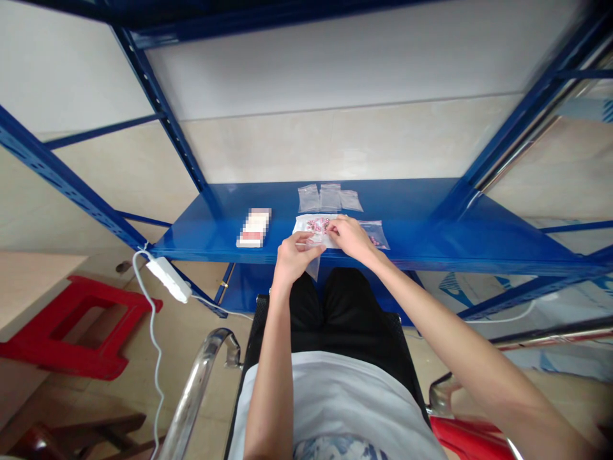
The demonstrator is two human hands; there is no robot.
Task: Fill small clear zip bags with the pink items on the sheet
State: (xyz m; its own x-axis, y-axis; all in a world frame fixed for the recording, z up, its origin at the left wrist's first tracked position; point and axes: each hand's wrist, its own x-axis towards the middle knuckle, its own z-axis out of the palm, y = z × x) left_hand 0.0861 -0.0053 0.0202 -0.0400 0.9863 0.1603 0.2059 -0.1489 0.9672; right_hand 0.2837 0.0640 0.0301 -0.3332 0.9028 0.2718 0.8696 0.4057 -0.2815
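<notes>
On the blue shelf [268, 191] in front of me lies a white sheet [301, 223] with a heap of small pink and red beads [317, 225]. My left hand [295, 259] is at its near left corner, thumb and fingers closed on a clear plastic bag [313, 267] that hangs over the shelf's front edge. Over the right side of the heap, my right hand [348, 235] has its fingertips pinched together at the beads. What they hold is too small to make out. Partly behind that hand lies a clear zip bag [377, 234] with dark pink pieces inside.
Three clear zip bags [330, 197] lie in a row behind the sheet. A blurred-out phone-shaped object [254, 228] rests to the left. A white power strip [168, 278] hangs by the left post, above a red stool [81, 326]. Blue uprights frame both sides.
</notes>
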